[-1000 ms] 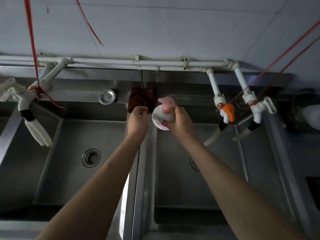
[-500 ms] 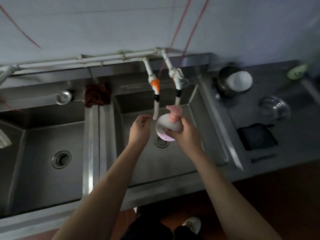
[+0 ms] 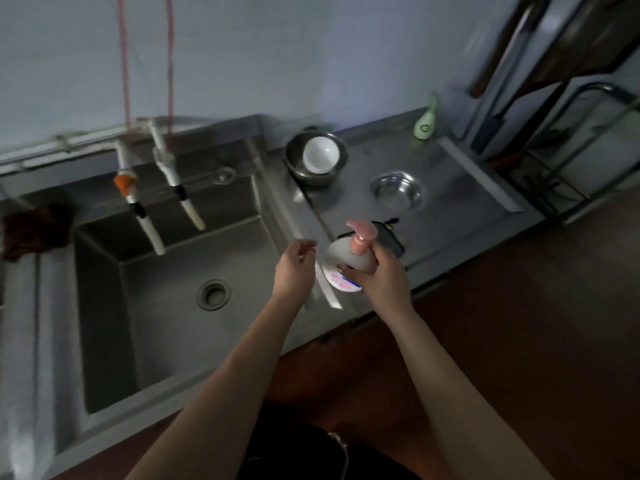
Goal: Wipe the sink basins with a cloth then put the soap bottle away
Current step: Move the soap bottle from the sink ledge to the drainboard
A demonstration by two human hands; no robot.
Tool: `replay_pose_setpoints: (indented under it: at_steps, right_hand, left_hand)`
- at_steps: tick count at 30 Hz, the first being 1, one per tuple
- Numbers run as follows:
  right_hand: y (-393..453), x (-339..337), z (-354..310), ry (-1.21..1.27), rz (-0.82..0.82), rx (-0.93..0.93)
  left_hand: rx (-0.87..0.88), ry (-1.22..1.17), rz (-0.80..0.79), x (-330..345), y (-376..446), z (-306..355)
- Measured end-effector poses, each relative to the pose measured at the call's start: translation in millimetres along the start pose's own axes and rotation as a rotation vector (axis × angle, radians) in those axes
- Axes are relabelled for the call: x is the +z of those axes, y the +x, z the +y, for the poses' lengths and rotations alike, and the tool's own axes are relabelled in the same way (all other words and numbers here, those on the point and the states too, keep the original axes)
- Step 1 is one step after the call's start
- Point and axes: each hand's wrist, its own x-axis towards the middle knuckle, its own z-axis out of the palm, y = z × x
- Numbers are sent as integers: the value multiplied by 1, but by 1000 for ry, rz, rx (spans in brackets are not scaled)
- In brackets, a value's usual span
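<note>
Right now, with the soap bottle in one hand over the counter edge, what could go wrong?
1. The right hand alone holds the soap bottle; the left hand is off it, so a slip would probably drop it.
2. The black pad lies just behind the bottle; setting down there may land it unevenly and tip it.
3. The steel dish and bowl crowd the drainboard.

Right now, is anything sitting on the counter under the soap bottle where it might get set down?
Yes. The right hand holds the soap bottle above the counter, where a black pad lies directly behind it. A steel dish and stacked bowls sit farther back.
</note>
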Motion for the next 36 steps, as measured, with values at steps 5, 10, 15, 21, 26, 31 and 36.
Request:
replay_pose_setpoints:
  at_steps: [5, 10, 15, 21, 26, 31, 36]
  right_hand:
    - [19, -63, 38, 52, 68, 56]
    - [61, -109, 69, 80, 101, 89]
    - [124, -144, 96, 68, 103, 74]
    - [209, -173, 117, 74, 53, 62]
    - [276, -180, 141, 105, -15, 67]
    - [329, -180, 160, 181, -46, 120]
    - [393, -180, 170, 199, -163, 94]
  left_hand:
    - [48, 34, -87, 74, 0, 34]
    - [39, -16, -124, 135, 30, 62]
    - [64, 1, -130, 193, 82, 86]
    - [51, -15, -117, 250, 148, 126]
    - [37, 5, -111, 281, 192, 142]
    - [0, 47, -81, 301, 225, 149]
    - [-45, 93, -20, 322, 271, 158]
